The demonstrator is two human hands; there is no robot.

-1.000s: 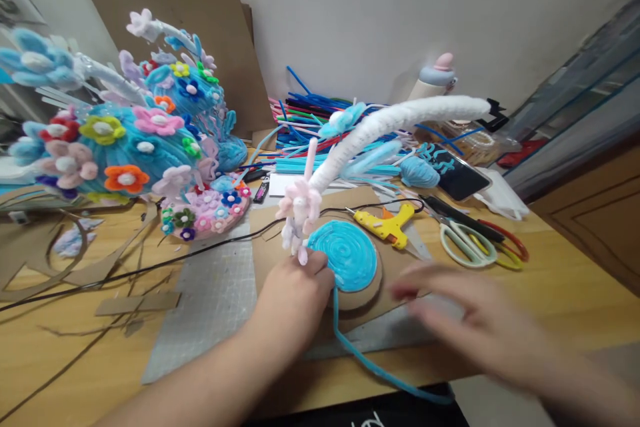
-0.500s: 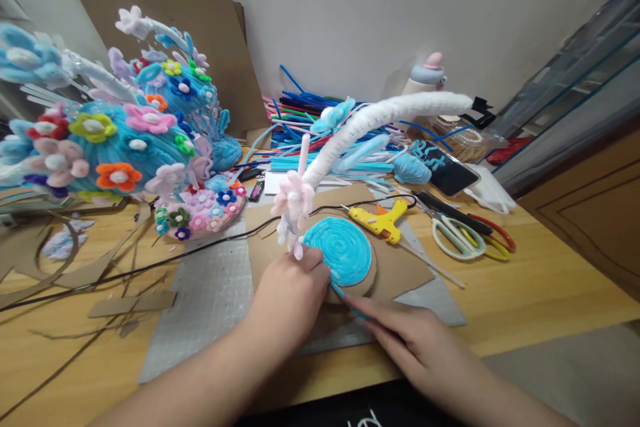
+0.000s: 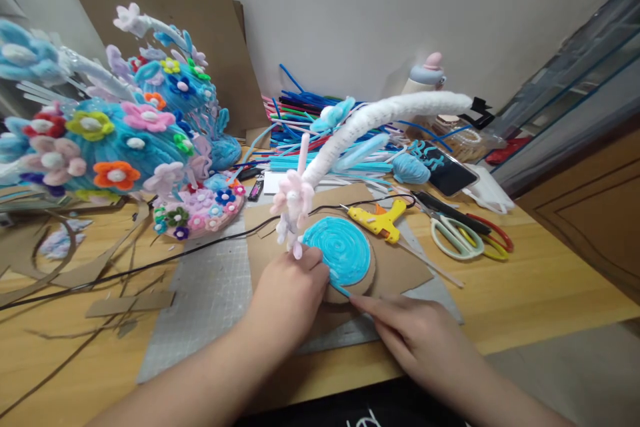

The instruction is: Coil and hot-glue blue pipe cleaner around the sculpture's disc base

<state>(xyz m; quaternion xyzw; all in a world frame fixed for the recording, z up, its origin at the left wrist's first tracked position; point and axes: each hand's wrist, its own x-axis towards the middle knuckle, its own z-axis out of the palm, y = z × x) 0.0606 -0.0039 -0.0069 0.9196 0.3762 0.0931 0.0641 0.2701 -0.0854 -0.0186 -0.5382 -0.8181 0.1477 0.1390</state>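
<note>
A round cardboard disc carries a coil of light-blue pipe cleaner. From its left edge rises a white wrapped arch with pale pink petals round its foot. My left hand is curled at the disc's near left side, closed over the loose blue pipe cleaner, its fingertips partly hidden. This strand runs out from under the left thumb to my right hand, which pinches it at the near edge. The right index finger is stretched along toward the disc.
Behind the disc lies a yellow glue gun with a black cord. Scissors and pliers are to the right. Bundled pipe cleaners lie at the back. Flower-covered blue pieces stand left, near cardboard scraps.
My right fingertips have shifted slightly along the strand and closer against the disc's near edge. My left hand stays in place.
</note>
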